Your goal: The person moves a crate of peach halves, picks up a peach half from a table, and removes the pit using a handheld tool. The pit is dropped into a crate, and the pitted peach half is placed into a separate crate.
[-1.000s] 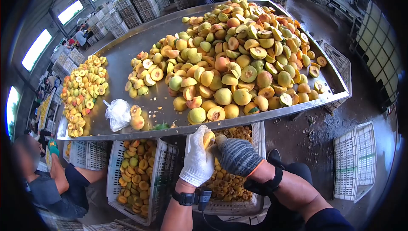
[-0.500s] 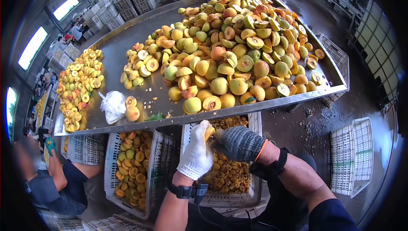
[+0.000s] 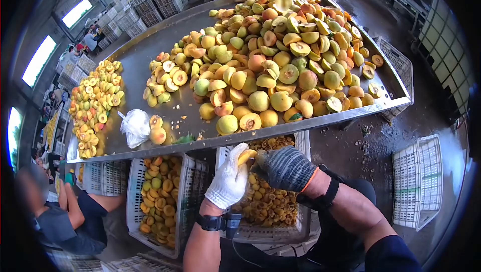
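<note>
- Two gloved hands meet just below the middle of the frame: my left hand (image 3: 229, 182), in a white glove, is clenched around a peach half (image 3: 246, 156), and my right hand (image 3: 284, 168), in a dark knit glove, presses against the same fruit from the right.
- My right fingers look curled shut near the fruit; whether they hold a small tool or only pinch the flesh I cannot tell, since the glove hides it.
- The peach half shows only as a yellow sliver above my white fingers, between the two gloves, and sits directly over the white crate of pits and scraps (image 3: 303, 224).
- To do this well, I judge the left grip should stay firm but not crushing, with the cut face turned toward my right hand, so that whatever comes loose drops straight into that crate and not on the wet floor.
- I would keep both wrists low, under the edge of the steel table (image 3: 150, 51), so the work stays over the crate.
- Just left of it, lower in the frame, a second crate of peach halves (image 3: 155, 199) is near enough for my left hand to reach.
- Above my hands, the big heap of peaches (image 3: 270, 56) fills the upper centre and right of the table; a crumpled plastic bag (image 3: 134, 126) lies at centre left.
- At lower left, another person (image 3: 70, 217) sits close by, apart from my own hands.
</note>
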Action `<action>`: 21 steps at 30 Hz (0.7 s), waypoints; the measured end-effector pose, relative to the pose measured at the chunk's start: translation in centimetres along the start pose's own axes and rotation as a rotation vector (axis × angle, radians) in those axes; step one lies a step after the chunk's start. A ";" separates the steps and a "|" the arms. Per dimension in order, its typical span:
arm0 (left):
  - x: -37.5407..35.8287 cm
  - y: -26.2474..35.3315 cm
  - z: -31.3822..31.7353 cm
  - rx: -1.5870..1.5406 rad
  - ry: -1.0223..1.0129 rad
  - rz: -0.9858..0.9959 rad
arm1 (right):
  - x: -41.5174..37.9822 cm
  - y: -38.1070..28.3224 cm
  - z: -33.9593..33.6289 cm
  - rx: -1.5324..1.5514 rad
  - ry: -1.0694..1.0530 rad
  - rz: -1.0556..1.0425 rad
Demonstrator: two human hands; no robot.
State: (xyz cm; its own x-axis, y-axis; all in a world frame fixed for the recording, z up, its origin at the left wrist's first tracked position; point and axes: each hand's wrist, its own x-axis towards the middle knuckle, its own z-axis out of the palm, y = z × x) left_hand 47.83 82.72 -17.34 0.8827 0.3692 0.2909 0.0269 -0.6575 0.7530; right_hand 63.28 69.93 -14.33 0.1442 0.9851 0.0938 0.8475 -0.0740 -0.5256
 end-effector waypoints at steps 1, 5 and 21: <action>0.1 0.4 0.0 0.034 0.002 -0.007 | -0.2 -0.1 0.3 -0.041 0.007 -0.014; -0.5 0.7 2.2 0.111 0.159 -0.065 | -0.8 -1.0 1.0 -0.067 0.088 0.014; -0.8 -1.7 0.0 0.005 -0.155 -0.085 | -0.4 1.5 0.2 0.017 -0.182 0.043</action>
State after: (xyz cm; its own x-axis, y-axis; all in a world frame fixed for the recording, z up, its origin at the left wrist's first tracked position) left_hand 47.05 83.55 -18.87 0.9389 0.3182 0.1311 0.1069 -0.6318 0.7677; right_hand 64.36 69.50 -15.33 0.0840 0.9930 -0.0832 0.8336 -0.1158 -0.5401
